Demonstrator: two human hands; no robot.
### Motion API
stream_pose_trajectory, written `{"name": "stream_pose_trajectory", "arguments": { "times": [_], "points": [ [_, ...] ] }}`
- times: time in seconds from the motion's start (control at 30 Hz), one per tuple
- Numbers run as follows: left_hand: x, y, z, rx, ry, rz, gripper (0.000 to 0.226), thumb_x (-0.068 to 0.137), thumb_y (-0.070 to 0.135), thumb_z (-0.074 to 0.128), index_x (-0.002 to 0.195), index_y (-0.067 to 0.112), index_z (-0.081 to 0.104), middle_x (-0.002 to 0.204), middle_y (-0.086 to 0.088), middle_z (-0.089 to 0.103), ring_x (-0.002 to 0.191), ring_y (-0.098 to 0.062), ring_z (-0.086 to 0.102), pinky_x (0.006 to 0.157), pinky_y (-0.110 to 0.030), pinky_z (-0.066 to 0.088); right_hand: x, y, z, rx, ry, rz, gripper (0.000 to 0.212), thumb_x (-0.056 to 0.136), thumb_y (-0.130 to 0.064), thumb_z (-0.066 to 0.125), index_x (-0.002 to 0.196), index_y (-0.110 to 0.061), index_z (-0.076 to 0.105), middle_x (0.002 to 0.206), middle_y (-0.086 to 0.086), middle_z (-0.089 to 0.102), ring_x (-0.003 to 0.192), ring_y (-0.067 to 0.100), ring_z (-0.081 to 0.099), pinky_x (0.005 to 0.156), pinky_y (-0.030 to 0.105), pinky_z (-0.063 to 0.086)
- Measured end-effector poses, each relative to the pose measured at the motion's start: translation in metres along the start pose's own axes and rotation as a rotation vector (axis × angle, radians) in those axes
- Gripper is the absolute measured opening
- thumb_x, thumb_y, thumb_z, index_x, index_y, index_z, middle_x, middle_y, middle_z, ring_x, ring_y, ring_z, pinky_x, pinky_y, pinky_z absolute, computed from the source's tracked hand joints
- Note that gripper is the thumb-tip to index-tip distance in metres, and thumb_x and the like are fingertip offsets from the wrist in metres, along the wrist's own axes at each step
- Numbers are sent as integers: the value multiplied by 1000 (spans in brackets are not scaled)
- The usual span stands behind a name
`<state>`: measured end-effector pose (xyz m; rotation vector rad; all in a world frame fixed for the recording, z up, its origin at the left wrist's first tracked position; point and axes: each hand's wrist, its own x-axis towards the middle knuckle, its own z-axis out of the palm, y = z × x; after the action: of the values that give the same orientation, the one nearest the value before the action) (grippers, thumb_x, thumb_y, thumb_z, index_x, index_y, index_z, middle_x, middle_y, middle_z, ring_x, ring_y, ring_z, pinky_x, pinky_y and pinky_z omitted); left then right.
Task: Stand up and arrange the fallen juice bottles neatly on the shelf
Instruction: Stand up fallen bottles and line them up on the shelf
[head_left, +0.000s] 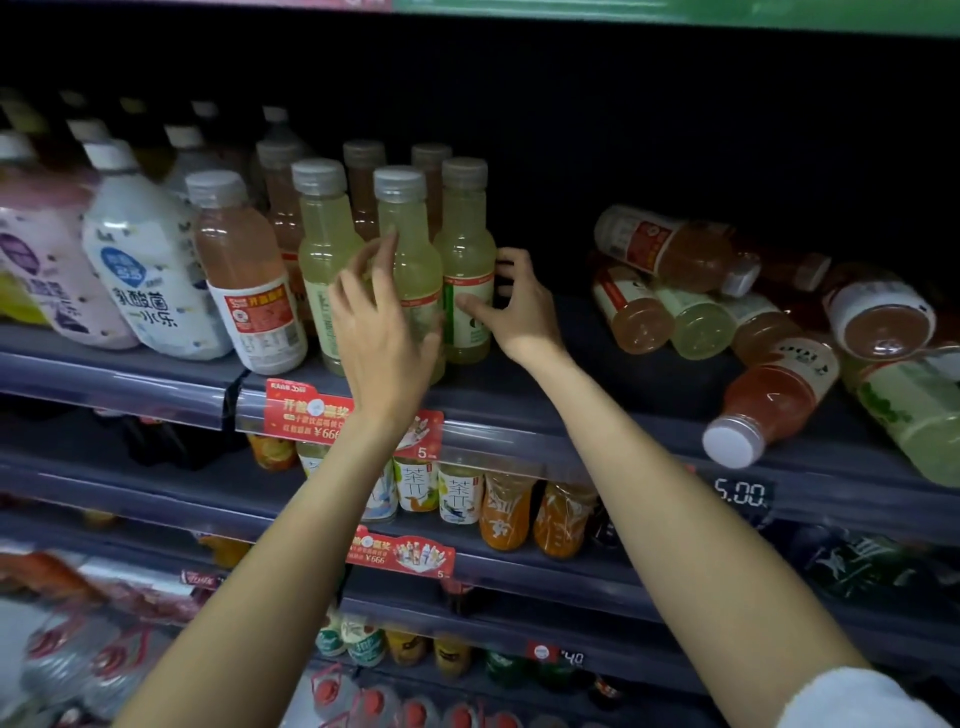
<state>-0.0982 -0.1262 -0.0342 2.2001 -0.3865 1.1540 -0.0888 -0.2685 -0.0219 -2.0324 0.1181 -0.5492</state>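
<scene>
Pale yellow-green juice bottles (410, 270) stand with grey caps and white labels banded red and green. Left of them, a pink-orange bottle (244, 270) carries a red-and-white label — beside it a white bottle (150, 270) with a blue badge. Far right, the fallen bottles (727, 306) mix orange-pink and lime. The shelf (597, 431) is dark grey, its tag (311, 415) red.

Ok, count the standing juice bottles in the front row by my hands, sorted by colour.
Pale green juice bottles: 3
Pink-orange juice bottle: 1
Total: 4
</scene>
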Motion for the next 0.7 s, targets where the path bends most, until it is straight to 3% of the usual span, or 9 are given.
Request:
{"name": "stream_pose_trajectory", "arguments": {
  "times": [0.2,0.3,0.47,0.57,0.7],
  "points": [
    [-1,-10,-4,-141,-26,-25,83,71,12,72,144,11,33,132,-19,41,119,-34,39,98,-23,27,15,-1,12,-99,-24,-2,66,84,-29,69,142,-19,39,129,13,50,115,28,53,96,44,46],
    [-3,-16,-6,-144,-20,-12,83,72,16,71,145,13,31,132,-19,40,119,-32,38,99,-28,30,18,-3,18,-62,-54,-10,66,85,-24,69,143,-18,38,125,13,54,110,28,57,93,45,48],
    [-10,-15,-6,-71,75,47,67,79,17,66,139,14,37,135,-19,42,123,-29,33,103,-34,32,6,-4,9,26,-157,-13,66,88,-11,65,145,-14,31,137,9,48,116,22,54,92,32,48],
    [-19,-1,-4,-88,139,252,51,84,16,66,129,14,44,131,-14,43,122,-30,37,109,-30,26,-7,-4,-16,-116,-142,-128,57,89,-16,63,141,-20,38,135,5,49,117,17,51,95,34,47],
    [-20,31,8,-185,15,444,40,87,18,64,124,10,51,118,-13,58,109,-26,48,95,-32,39,-25,-1,-75,-585,-45,-428,39,92,-20,55,131,-20,50,121,5,58,111,23,53,88,36,45]
  ]
}}
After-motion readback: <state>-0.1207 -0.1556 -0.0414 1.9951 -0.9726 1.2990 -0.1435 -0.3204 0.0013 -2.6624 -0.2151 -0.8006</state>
